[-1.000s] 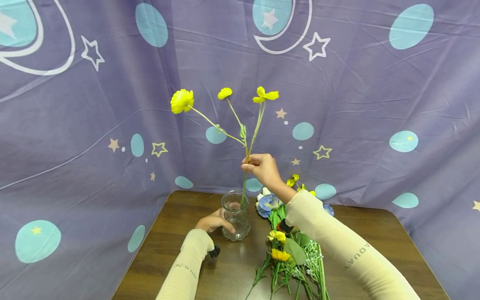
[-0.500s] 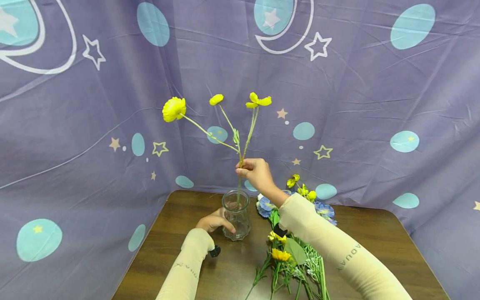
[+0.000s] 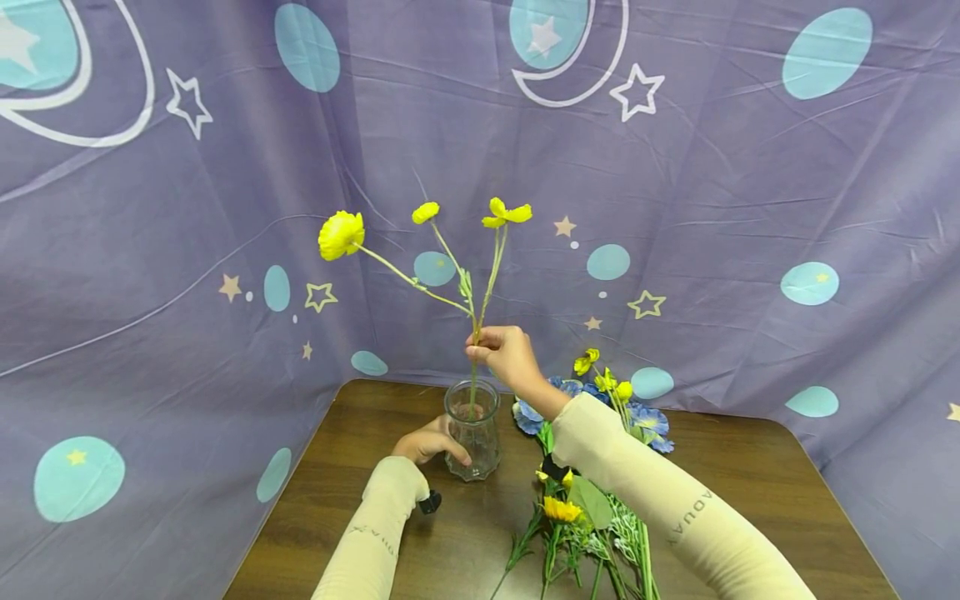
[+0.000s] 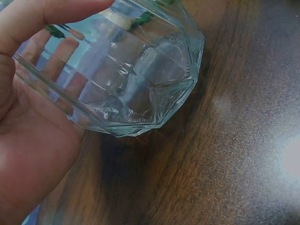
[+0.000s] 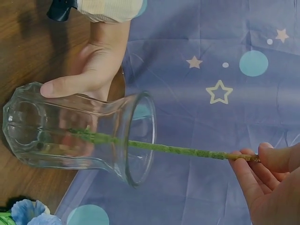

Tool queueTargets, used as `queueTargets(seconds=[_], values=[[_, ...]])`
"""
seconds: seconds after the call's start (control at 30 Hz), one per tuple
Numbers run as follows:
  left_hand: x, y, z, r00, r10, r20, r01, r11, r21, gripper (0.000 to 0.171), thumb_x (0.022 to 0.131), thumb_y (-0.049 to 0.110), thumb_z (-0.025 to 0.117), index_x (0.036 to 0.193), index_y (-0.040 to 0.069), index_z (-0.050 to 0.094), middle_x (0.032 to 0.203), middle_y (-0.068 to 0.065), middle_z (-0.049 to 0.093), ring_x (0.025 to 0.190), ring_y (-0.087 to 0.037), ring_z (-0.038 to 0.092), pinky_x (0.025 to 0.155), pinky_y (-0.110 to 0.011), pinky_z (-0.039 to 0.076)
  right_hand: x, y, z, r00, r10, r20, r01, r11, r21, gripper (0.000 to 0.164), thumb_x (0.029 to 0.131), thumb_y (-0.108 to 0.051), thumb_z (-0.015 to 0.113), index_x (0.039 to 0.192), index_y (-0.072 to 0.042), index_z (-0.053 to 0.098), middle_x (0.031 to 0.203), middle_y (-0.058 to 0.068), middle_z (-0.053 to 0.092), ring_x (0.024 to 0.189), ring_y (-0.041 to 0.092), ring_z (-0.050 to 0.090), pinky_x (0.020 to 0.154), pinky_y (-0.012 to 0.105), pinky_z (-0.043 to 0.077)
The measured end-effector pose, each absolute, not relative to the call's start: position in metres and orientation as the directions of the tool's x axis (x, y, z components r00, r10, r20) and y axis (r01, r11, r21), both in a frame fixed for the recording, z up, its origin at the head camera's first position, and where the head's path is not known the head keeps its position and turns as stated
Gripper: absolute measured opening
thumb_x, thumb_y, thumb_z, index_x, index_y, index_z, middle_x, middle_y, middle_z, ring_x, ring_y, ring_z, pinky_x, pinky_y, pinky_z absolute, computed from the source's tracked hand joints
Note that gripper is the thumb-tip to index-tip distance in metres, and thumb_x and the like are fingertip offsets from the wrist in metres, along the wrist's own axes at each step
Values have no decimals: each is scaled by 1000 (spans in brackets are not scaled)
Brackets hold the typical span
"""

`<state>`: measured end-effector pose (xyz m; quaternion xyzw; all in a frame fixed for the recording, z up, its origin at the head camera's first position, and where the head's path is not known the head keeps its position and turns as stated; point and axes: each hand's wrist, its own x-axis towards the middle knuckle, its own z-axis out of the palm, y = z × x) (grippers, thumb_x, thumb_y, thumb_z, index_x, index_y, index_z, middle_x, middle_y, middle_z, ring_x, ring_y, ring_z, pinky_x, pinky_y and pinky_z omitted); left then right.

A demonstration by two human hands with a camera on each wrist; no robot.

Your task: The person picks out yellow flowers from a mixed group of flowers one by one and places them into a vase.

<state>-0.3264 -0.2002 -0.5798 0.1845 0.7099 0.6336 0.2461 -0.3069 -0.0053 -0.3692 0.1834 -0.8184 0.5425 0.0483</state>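
Yellow spray (image 3: 467, 285): lower than a second ago, stem (image 5: 178, 150) deeper in the vase (image 3: 482, 437) but apparently short of its bottom (so only partly in).
Right hand (image 3: 508, 354): pinches the stem above the vase.
Left hand (image 3: 433, 440): holds the vase upright on the table (image 3: 352, 433).

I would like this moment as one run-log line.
left hand: holds glass vase | right hand: pinches yellow-flowered stem | stem's lower end: inside vase | other flowers: on table
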Motion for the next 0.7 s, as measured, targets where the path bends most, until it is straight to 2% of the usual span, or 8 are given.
queueTargets(seconds=[0.27, 0.5, 0.7], values=[[-327, -201, -580, -808, 579, -111, -55, 113, 992, 99, 67, -10, 78, 155, 0, 33, 135, -7, 63, 133, -45, 51, 107, -37, 49, -308, -6, -379, -926, -264, 271, -356, 366, -860, 8, 89, -4, 74, 95, 2, 77, 94, 14, 79, 86, 22, 76, 76, 27, 60], [-327, -200, -579, -808, 577, -118, -56, 124, 991, 97, 67, -7, 79, 154, 4, 36, 137, -8, 62, 131, -38, 54, 108, -38, 48, -308, -8, -389, -923, -267, 275, -359, 350, -865, 8, 88, -1, 74, 95, 4, 76, 93, 16, 79, 88, 27, 77, 78, 29, 61], [-326, -200, -579, -813, 571, -116, -54, 126, 991, 96, 67, -7, 78, 153, 4, 37, 138, -14, 62, 130, -42, 54, 110, -47, 47, -307, -8, -395, -919, -276, 280, -371, 369, -852, 7, 88, -2, 75, 93, 2, 77, 90, 15, 79, 85, 26, 76, 75, 28, 61]])
